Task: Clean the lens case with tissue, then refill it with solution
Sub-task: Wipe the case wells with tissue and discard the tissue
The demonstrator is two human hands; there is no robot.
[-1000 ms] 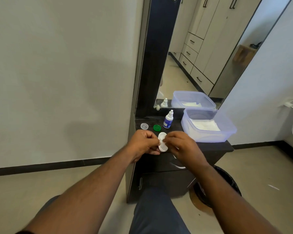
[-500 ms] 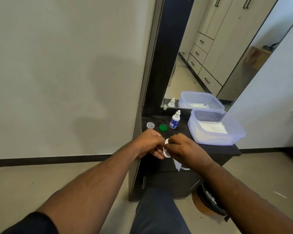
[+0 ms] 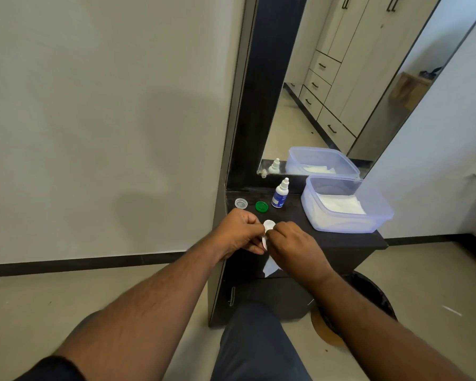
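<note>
My left hand [image 3: 241, 229] grips a white lens case [image 3: 268, 225] just above the front of the dark cabinet top [image 3: 341, 237]. My right hand [image 3: 291, 243] presses a white tissue [image 3: 270, 268] against the case; a corner of the tissue hangs below the fingers. Both case caps lie behind my hands: a clear cap [image 3: 241, 203] and a green cap [image 3: 261, 206]. The small solution bottle [image 3: 280, 193], white with a blue label, stands upright to their right.
A clear plastic box [image 3: 379, 213] with white tissues sits at the right of the cabinet top. A mirror [image 3: 341, 78] rises behind it. A dark bin [image 3: 374, 295] stands on the floor at the right. My knee is below the cabinet.
Both hands have stayed together on the case with small wiping shifts. The tissue corner now hangs lower below my right hand. The camera has shifted slightly.
</note>
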